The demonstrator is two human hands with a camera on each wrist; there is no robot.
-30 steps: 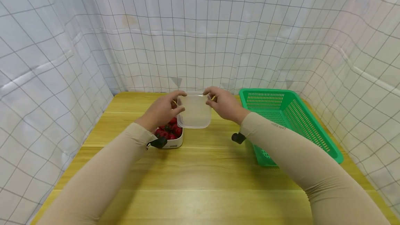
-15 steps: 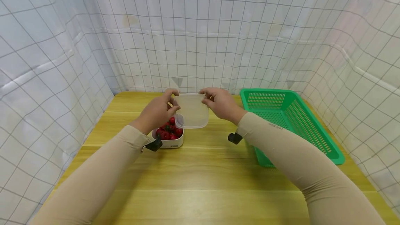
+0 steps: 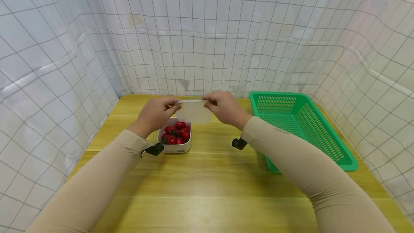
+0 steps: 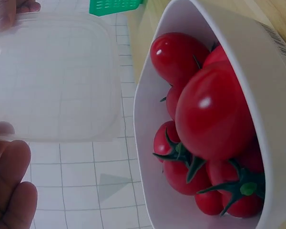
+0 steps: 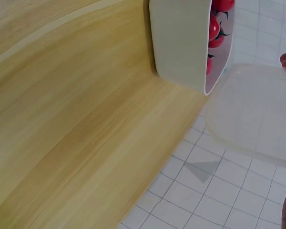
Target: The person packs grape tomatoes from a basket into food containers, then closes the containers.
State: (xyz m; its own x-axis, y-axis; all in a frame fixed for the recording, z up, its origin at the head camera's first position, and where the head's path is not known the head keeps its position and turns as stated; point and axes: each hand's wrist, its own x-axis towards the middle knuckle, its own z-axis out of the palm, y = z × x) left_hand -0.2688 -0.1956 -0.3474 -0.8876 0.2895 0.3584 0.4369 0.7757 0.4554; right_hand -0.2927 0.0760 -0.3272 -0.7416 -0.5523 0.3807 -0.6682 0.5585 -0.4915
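My left hand (image 3: 156, 113) and right hand (image 3: 225, 108) pinch opposite sides of a translucent plastic lid (image 3: 194, 113). It is held up and tilted, with its far edge raised. A white container (image 3: 176, 149) stands on the table just below and left of the lid, filled with red cherry tomatoes (image 3: 171, 140) with green stems. In the left wrist view the lid (image 4: 57, 76) hangs beside the open container (image 4: 248, 81), apart from its rim. The right wrist view shows the lid (image 5: 255, 114) close by the container's corner, with only bits of the fingers at the edge.
A green plastic basket (image 3: 326, 134) with slotted walls stands on the right of the wooden table (image 3: 207, 190), partly behind the right forearm. White grid-patterned curtains (image 3: 213, 39) enclose the table at the back and both sides.
Both hands have moved a little left with the lid, and it has tilted flatter to my view. More of the tomato container now shows below the left hand.
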